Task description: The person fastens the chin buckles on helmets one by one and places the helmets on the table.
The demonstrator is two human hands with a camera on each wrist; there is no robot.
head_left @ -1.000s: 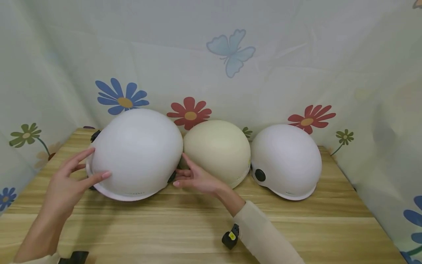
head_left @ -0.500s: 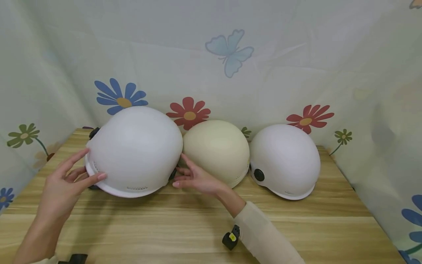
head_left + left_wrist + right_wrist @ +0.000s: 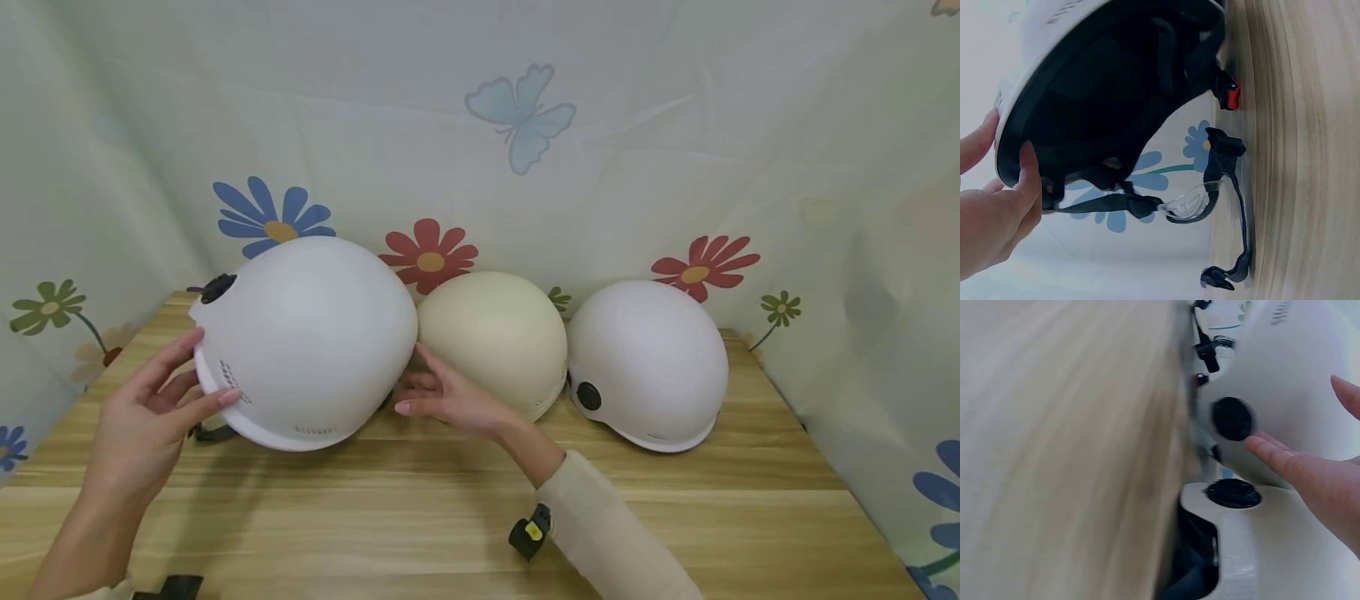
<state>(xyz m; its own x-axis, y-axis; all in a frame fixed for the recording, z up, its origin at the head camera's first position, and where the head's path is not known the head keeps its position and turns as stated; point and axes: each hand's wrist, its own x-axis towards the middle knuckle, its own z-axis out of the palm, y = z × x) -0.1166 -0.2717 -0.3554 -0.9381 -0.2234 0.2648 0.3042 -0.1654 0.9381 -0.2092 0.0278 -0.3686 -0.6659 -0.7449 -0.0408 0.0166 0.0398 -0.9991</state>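
A large white helmet (image 3: pixel 315 333) is tilted, its front edge lifted off the table. My left hand (image 3: pixel 146 417) grips its left rim, thumb on the shell; in the left wrist view a finger lies against the black lining (image 3: pixel 1091 94). A black chin strap (image 3: pixel 1225 156) with buckles dangles to the table there. My right hand (image 3: pixel 453 400) reaches between this helmet and the cream helmet (image 3: pixel 498 333), fingers fairly straight. In the right wrist view its fingertips are at the shell by a round black disc (image 3: pixel 1232 419).
Right of the cream helmet stands another white helmet (image 3: pixel 652 358) with a black side disc. All are on a wood-grain table (image 3: pixel 390 517). A flower-printed cloth (image 3: pixel 637 125) hangs behind and at both sides.
The left white helmet has tipped up further at its left and front, showing more of its vents and black disc. My left hand shifted slightly left with the rim; my right barely moved.
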